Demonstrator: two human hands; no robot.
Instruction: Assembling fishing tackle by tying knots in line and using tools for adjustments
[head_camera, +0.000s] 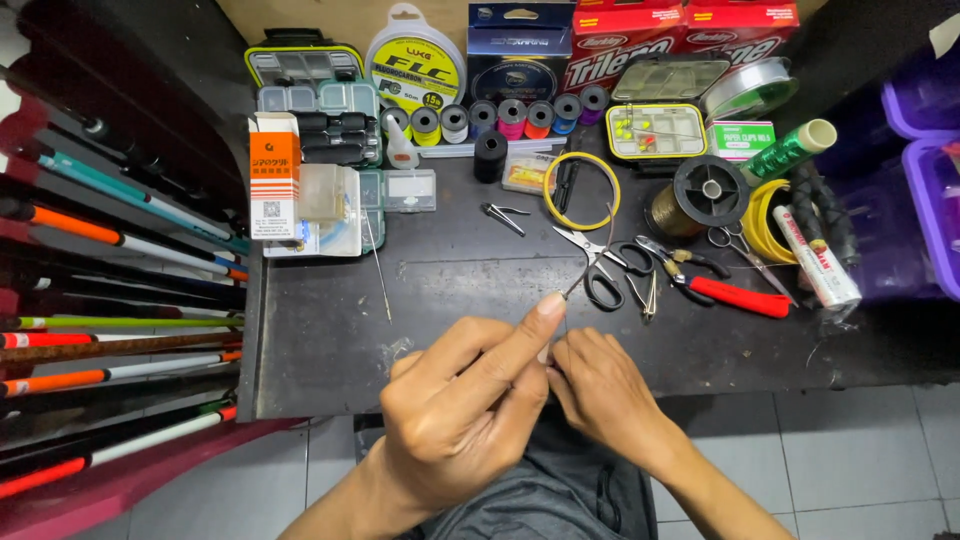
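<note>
Both hands meeting low over dark table (330, 350) edge — working close to body. Left hand (460, 410) pinching thin wire-like rod (583, 268) at forefinger tip; right hand (598, 388) curled, fingertips pressing in beside left thumb, contents too small to tell. Rod's long axis running diagonally, far end pointing up-right toward scissors (598, 270). Red-handled pliers (725, 290) lying within reach, right side.
</note>
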